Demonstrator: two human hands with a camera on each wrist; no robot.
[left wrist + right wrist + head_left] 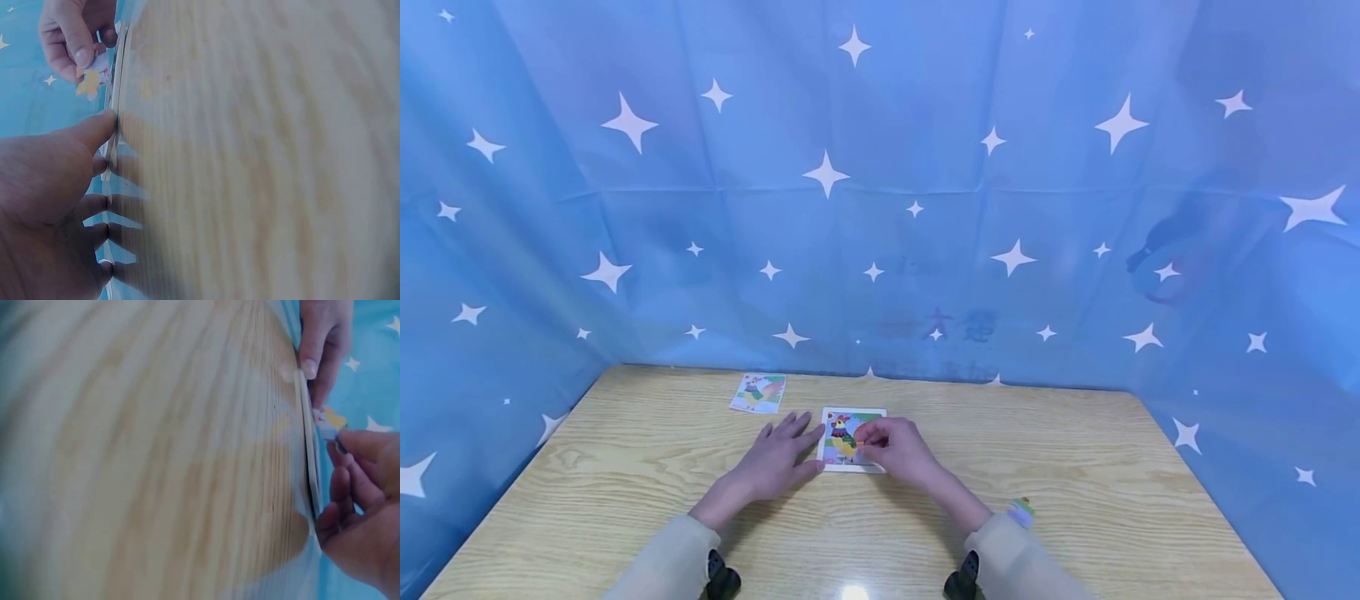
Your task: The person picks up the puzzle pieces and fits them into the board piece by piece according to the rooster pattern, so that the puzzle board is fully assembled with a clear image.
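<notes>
A small jigsaw puzzle board (853, 469) with a white rim and a colourful rooster picture lies flat at mid-table. My left hand (769, 463) rests on the tabletop with fingers spread, thumb and forefinger touching the board's left edge. Over the right half of the board, my right hand (904, 452) pinches a puzzle piece (331, 425) between thumb and fingers. Yellow and pale lilac show on this piece, held tilted up from the board in the right wrist view. My right fingers partly hide the board's right side in the head view.
A rooster picture card (758, 393) lies beyond my left hand, near the table's back edge. Another colourful piece (1021, 512) is on the wooden table (1120, 475) beside my right forearm. A blue star-patterned curtain (917, 167) hangs behind and at both sides.
</notes>
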